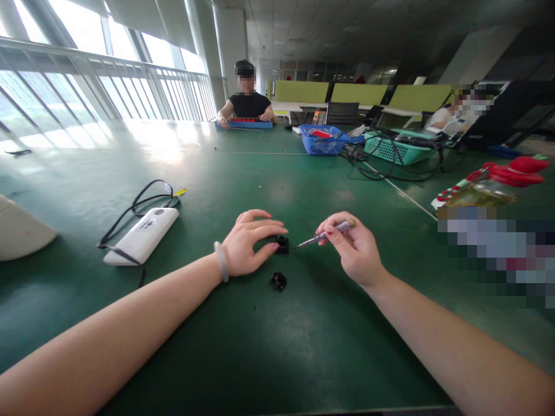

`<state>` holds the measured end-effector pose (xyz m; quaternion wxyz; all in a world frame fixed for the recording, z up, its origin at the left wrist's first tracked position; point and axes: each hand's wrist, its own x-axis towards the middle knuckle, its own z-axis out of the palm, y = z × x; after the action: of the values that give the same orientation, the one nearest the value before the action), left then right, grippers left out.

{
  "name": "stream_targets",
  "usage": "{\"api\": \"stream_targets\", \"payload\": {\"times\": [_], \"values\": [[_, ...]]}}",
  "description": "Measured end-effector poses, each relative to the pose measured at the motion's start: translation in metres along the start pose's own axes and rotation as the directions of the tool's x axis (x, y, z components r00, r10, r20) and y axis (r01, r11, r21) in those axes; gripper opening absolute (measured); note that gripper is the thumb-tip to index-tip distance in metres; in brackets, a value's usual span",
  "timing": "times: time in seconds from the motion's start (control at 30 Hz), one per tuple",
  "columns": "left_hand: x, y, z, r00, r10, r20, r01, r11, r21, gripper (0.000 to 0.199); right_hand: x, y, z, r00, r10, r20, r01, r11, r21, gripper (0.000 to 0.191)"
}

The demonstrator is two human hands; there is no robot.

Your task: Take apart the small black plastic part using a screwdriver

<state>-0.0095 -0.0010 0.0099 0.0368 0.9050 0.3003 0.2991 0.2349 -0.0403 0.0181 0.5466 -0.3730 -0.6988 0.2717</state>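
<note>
My left hand (248,245) rests low over the green tabletop, a pale bangle at its wrist. Its thumb and index finger pinch the edge of a small black plastic part (282,245) lying on the table. In my right hand (358,254), fingers and thumb close round a screwdriver (332,231) with a clear handle. Its thin tip points left, just short of the black part and apart from it. Nearer to me lies a second small black piece (278,281), with shiny bits showing; neither hand touches it.
To the left lies a white power bank (145,234) with a black cable (130,214). Further off stand a blue basket (323,141) and a teal basket (396,147) with tangled black cables. At right is a red-capped bottle (485,188). Across the table sits a person (249,104) with a blue tray.
</note>
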Motion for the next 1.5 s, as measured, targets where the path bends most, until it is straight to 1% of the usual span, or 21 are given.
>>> {"api": "stream_targets", "payload": {"times": [0.03,0.07,0.13,0.2,0.33,0.47,0.53,0.67,0.8,0.87,0.97,1.07,1.13,1.2,1.27,1.37,1.43,1.5], "values": [[-0.001,0.004,-0.003,0.991,0.129,0.046,-0.126,0.99,-0.062,0.028,0.0,0.0,0.0,1.0,0.0,0.0,0.0,1.0,-0.003,0.015],[-0.001,0.007,-0.006,0.97,0.225,0.094,-0.216,0.971,-0.102,0.027,0.0,0.0,0.0,1.0,0.001,0.0,-0.001,1.0,-0.005,0.014],[-0.001,0.013,-0.009,0.921,0.332,0.203,-0.31,0.941,-0.132,0.027,0.001,-0.001,0.001,1.0,0.002,-0.002,-0.002,1.0,-0.01,0.014],[-0.001,0.015,-0.011,0.896,0.361,0.259,-0.335,0.932,-0.141,0.027,0.001,0.0,0.001,1.0,0.001,-0.004,-0.001,1.0,-0.014,0.014],[0.0,0.016,-0.01,0.87,0.391,0.3,-0.356,0.92,-0.165,0.028,0.0,0.0,0.002,1.0,0.003,0.002,-0.003,1.0,-0.019,0.014],[-0.001,0.018,-0.008,0.838,0.448,0.312,-0.405,0.893,-0.196,0.031,0.0,-0.001,0.001,1.0,0.002,0.009,-0.002,1.0,-0.027,0.015],[-0.002,0.017,-0.005,0.839,0.457,0.294,-0.42,0.889,-0.183,0.031,0.001,-0.002,0.001,1.0,0.001,0.009,-0.001,0.999,-0.034,0.015],[-0.002,0.012,0.001,0.884,0.403,0.236,-0.394,0.915,-0.086,0.026,0.001,-0.002,0.001,1.0,-0.001,0.018,0.002,0.999,-0.045,0.015],[-0.001,0.007,0.005,0.913,0.356,0.197,-0.358,0.933,-0.025,0.023,0.001,-0.002,0.0,1.0,-0.007,0.026,0.009,0.998,-0.059,0.014],[-0.001,0.007,0.005,0.931,0.336,0.141,-0.337,0.941,-0.016,0.024,0.001,-0.001,0.0,1.0,-0.009,0.027,0.01,0.997,-0.07,0.015],[-0.001,0.006,0.004,0.956,0.293,0.013,-0.293,0.956,0.013,0.024,0.001,0.0,0.0,1.0,-0.008,0.029,0.01,0.997,-0.076,0.014],[-0.001,0.004,0.005,0.965,0.248,-0.09,-0.245,0.969,0.042,0.03,0.001,0.0,0.0,0.999,-0.004,0.038,0.008,0.997,-0.082,0.014],[-0.001,0.002,0.008,0.963,0.234,-0.135,-0.229,0.972,0.051,0.037,0.001,0.0,0.0,0.999,-0.002,0.043,0.006,0.996,-0.086,0.013],[-0.001,0.001,0.01,0.963,0.211,-0.164,-0.205,0.977,0.054,0.039,0.001,0.0,0.0,0.999,0.0,0.044,0.004,0.996,-0.087,0.013],[-0.001,0.0,0.012,0.97,0.162,-0.179,-0.156,0.987,0.046,0.034,0.001,0.0,0.0,0.999,-0.001,0.043,0.005,0.996,-0.09,0.012],[-0.001,0.001,0.013,0.98,0.037,-0.196,-0.031,0.999,0.034,0.024,0.002,-0.001,0.001,0.999,-0.008,0.046,0.013,0.995,-0.098,0.011],[0.0,0.0,0.013,0.978,-0.038,-0.203,0.045,0.998,0.032,0.02,0.002,-0.002,0.002,0.999,-0.015,0.049,0.02,0.995,-0.1,0.011],[0.0,0.0,0.012,0.977,-0.068,-0.202,0.077,0.996,0.034,0.017,0.001,-0.003,0.002,0.999,-0.022,0.05,0.027,0.994,-0.104,0.011]]}}
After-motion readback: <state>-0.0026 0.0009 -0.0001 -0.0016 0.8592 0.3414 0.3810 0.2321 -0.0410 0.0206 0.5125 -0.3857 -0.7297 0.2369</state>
